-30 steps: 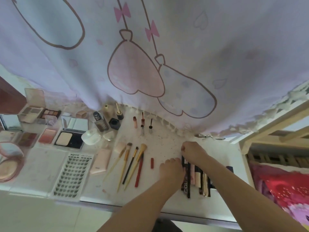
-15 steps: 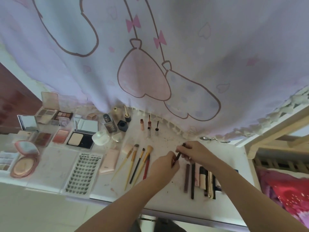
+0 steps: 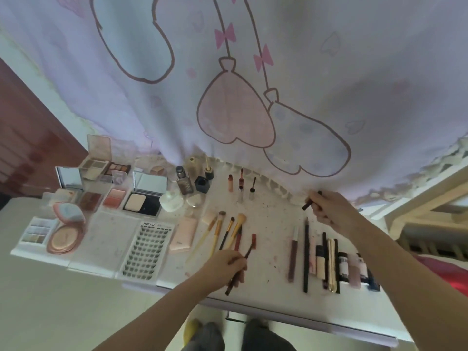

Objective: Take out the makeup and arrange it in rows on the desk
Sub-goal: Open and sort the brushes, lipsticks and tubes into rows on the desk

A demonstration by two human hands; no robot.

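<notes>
Left hand (image 3: 226,265) grips wand (image 3: 239,269), right hand (image 3: 329,211) pinches cap (image 3: 311,200); the bare wand could smear the desk (image 3: 273,214).

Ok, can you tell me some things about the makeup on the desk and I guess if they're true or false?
1. The left hand holds a thin dark wand. True.
2. The right hand is empty. False: it grips a small dark cap.
3. The lash tray lies left of the brushes. True.
4. The round pink compact is closed. False: its lid stands open.
5. The pencils and tubes lie side by side below the right hand. True.
</notes>
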